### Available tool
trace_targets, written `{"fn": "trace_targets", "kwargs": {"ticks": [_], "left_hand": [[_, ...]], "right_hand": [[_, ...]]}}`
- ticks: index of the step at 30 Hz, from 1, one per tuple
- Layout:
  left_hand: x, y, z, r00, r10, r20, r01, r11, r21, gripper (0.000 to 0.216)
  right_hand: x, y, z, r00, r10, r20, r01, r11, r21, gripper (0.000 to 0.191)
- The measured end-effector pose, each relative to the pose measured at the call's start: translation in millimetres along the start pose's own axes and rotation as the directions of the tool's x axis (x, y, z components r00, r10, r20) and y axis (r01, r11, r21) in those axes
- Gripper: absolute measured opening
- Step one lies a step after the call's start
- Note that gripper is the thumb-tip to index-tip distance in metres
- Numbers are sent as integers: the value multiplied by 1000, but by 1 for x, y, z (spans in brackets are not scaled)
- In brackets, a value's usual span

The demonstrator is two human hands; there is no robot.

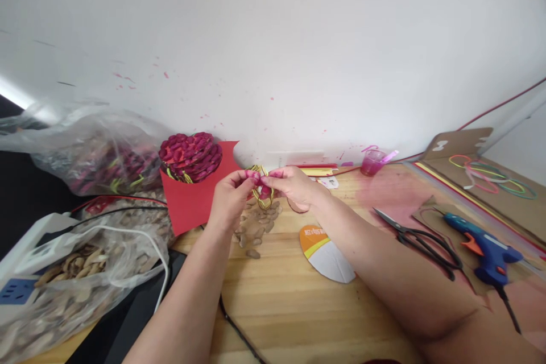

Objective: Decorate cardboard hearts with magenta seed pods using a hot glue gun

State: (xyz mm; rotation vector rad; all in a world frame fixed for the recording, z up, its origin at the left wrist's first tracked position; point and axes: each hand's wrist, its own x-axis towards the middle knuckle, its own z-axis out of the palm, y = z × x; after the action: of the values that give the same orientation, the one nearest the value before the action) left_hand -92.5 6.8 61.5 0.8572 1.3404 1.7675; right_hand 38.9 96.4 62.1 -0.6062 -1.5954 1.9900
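My left hand (232, 199) and my right hand (288, 185) meet above the far part of the wooden table. Between them is a small magenta piece with yellow cord (264, 200), pinched by both sets of fingertips; my fingers cover part of it. Below and around it lie loose peanut shells (256, 232). To the left of my left hand, a stack of magenta-painted shell clusters (190, 154) rests on red paper (187, 210). An oval card, orange, yellow and white (330, 259), lies below my right forearm.
Black-handled scissors (420, 242) and a blue glue gun (490, 250) lie at right. A cup of magenta liquid (372, 166) stands near the wall. Coloured cords (490, 176) lie on cardboard. Left are a bag of peanut shells (115, 273), a power strip (38, 247) and cables.
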Motion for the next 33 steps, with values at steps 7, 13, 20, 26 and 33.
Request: {"fn": "trace_targets", "kwargs": {"ticks": [7, 13, 20, 26, 33], "left_hand": [[-1, 4, -1, 996, -81, 39, 83, 995, -52, 40], [-4, 6, 1, 988, -112, 101, 120, 990, -74, 43], [-1, 4, -2, 995, -98, 32, 99, 994, -39, 46], [7, -4, -5, 993, -81, -84, 84, 996, 34, 54], [0, 0, -2, 997, -71, 42, 72, 997, -5, 44]], "right_hand": [[-1, -4, 1, 996, 76, -45, -69, 988, 137, 30], [-3, -8, 3, 994, 109, -19, -105, 985, 136, 21], [0, -3, -1, 992, 123, -33, -117, 982, 146, 19], [3, 0, -4, 987, 138, -78, -124, 979, 165, 17], [3, 1, -2, 997, 72, -39, -65, 984, 165, 28]]}}
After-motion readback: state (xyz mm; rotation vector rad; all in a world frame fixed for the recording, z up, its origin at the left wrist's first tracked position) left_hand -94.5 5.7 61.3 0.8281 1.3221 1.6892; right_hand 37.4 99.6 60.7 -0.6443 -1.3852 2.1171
